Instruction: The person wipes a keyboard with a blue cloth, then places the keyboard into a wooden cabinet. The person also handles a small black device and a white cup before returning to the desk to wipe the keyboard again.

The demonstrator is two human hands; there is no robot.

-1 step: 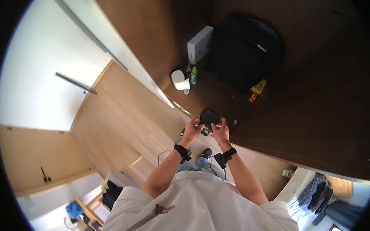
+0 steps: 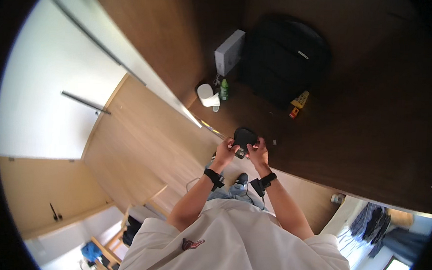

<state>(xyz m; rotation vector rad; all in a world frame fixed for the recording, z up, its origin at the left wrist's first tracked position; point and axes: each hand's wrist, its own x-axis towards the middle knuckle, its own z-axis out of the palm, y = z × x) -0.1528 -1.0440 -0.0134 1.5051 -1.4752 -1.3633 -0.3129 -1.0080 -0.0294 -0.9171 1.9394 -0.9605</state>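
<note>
Both hands hold a small black case with rounded corners (image 2: 245,136) in front of my body, by the front edge of the dark brown surface. My left hand (image 2: 225,151) is closed on its left side, and my right hand (image 2: 259,153) grips its right side. Both thumbs rest on the near end, where a greyish patch shows; I cannot make out its details. Each wrist wears a black strap with a small device. Just to the right of the case, a tiny pale piece (image 2: 274,142) lies on the surface.
A black backpack (image 2: 286,60) stands farther back, with a grey box (image 2: 229,52) at its left. Nearer are a green bottle (image 2: 224,90), a white paper roll (image 2: 206,95) and a yellow-and-red pack (image 2: 299,101). A white door (image 2: 58,78) stands at left.
The view has shifted slightly, so the things on the surface appear a little farther left. Both hands keep their hold on the black case.
</note>
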